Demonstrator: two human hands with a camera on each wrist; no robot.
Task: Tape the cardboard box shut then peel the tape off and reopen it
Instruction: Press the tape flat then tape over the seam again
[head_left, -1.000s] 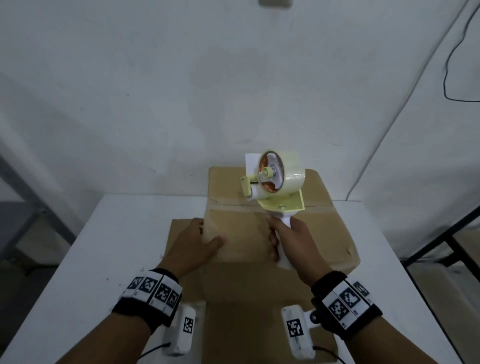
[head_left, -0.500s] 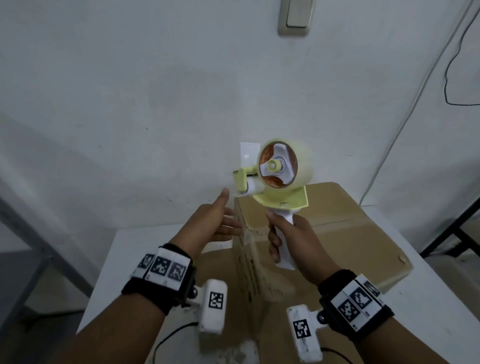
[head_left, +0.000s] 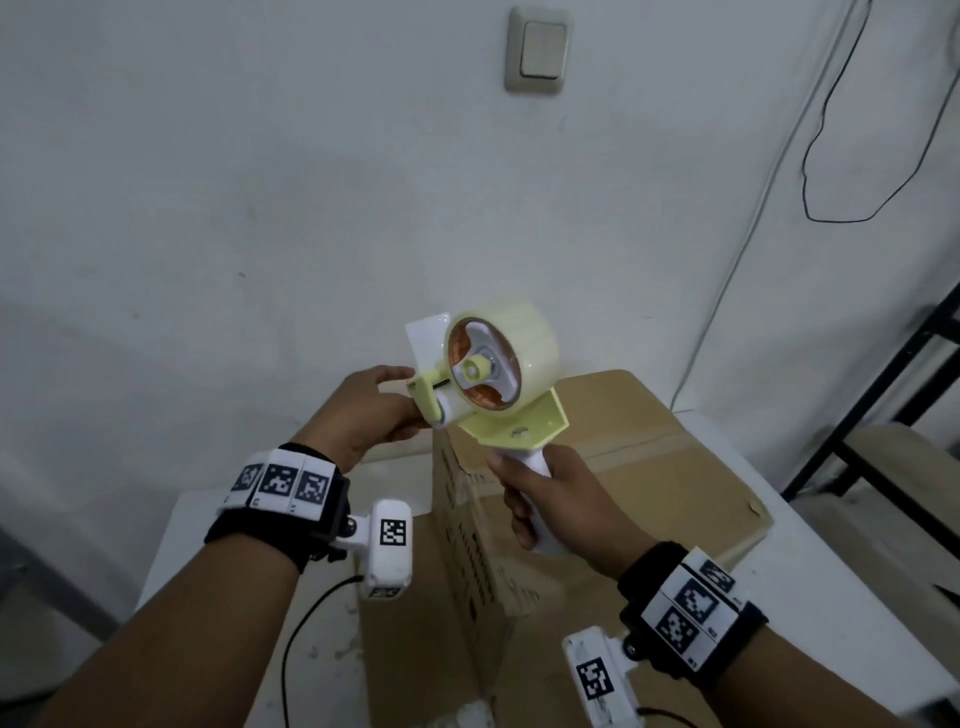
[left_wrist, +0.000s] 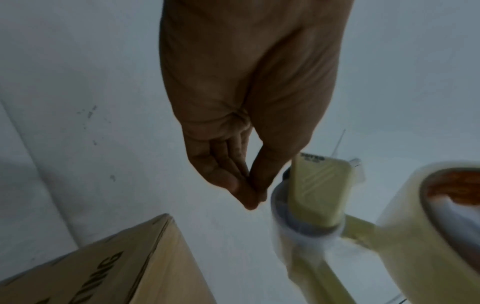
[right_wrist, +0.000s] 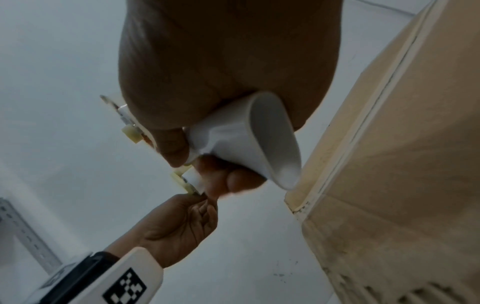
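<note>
The brown cardboard box (head_left: 649, 467) stands on the white table (head_left: 831, 597) with its top flaps folded down. My right hand (head_left: 566, 504) grips the white handle (right_wrist: 259, 139) of a yellow tape dispenser (head_left: 514, 431) and holds it in the air above the box's near left corner. A roll of clear tape (head_left: 524, 343) sits on the dispenser. My left hand (head_left: 374, 410) is at the dispenser's front end. Its thumb and fingertips (left_wrist: 249, 197) pinch together right beside the front roller (left_wrist: 303, 228), where the clear tape end lies. The box's corner (left_wrist: 103, 267) is below that hand.
A flat sheet of cardboard (head_left: 405, 649) lies under the box at the table's near side. The white wall behind carries a light switch (head_left: 540, 49) and a hanging black cable (head_left: 831, 156). A black metal frame (head_left: 883, 405) stands to the right of the table.
My left hand left the box's top flap, rose and closed its fingers at the dispenser's front. My right hand lifted the dispenser off the box. The head view turned upward.
</note>
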